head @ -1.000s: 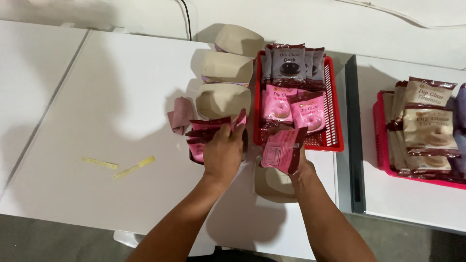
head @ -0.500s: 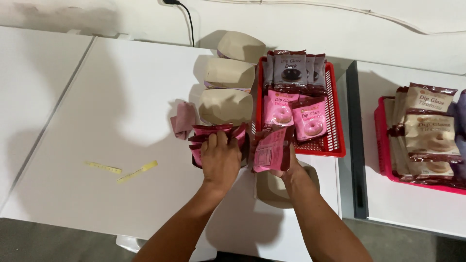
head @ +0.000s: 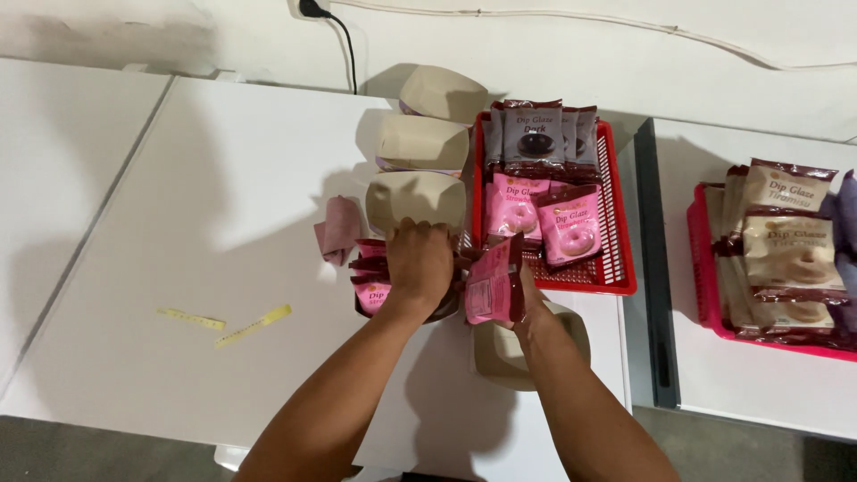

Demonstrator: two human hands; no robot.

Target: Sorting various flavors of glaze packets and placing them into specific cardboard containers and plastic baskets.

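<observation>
My left hand (head: 420, 263) presses down on a bunch of pink snack packets (head: 370, 277) standing in a container on the white table (head: 178, 250). My right hand (head: 527, 299) grips one pink snack packet (head: 489, 284) just right of that bunch, held upright and tilted. A beige paper box (head: 500, 353) lies under my right wrist. A red basket (head: 616, 268) behind holds more pink packets (head: 571, 228) and dark brown packets (head: 536, 134).
Three beige paper boxes (head: 420, 143) stand in a row left of the red basket. A loose pink packet (head: 339, 230) lies beside them. Two yellow strips (head: 254, 325) lie on the table. A second red basket (head: 710, 268) with beige packets sits on the right table.
My right hand has carried the single pink packet left and up, closer to the bunch. My left hand has stayed pressed on the bunch.
</observation>
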